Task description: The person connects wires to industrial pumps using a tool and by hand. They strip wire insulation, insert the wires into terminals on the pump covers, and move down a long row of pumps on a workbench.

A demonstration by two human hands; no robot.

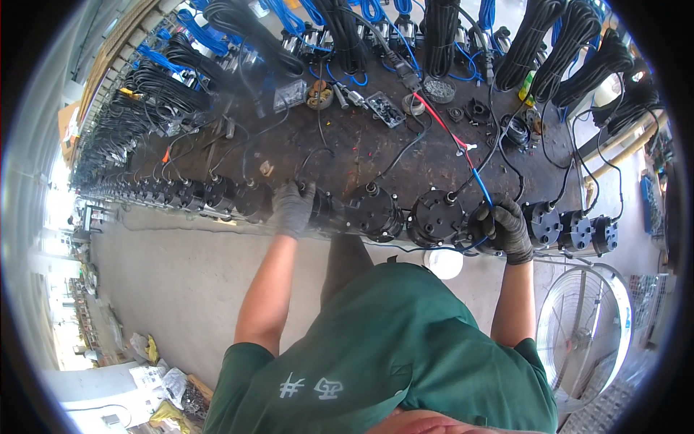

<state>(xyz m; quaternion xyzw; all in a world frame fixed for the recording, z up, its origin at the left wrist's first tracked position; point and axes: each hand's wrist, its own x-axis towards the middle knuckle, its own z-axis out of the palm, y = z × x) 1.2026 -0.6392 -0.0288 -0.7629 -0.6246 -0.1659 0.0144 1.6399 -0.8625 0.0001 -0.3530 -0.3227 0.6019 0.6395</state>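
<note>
A long row of round black housings with cables rising from their tops, perhaps pump or motor ends, stands along the bench's near edge. My left hand (294,210), in a grey glove, is closed over one of them; its palm hides most of that housing, and a thin black cable comes up by its fingertips. Farther right, my right hand (509,228), also gloved, pinches a blue lead (478,180) above another housing. That lead runs up to a red lead (438,116) and a black plug connector (407,74). Between my hands sit two uncovered black housings (374,213).
Bundled black cables (441,36) and blue coils line the bench's far side. Small trays of parts (384,110) and a round dish (438,90) lie on the dark benchtop (347,148). A large fan (584,336) stands at lower right, and a white bucket (444,263) below the bench.
</note>
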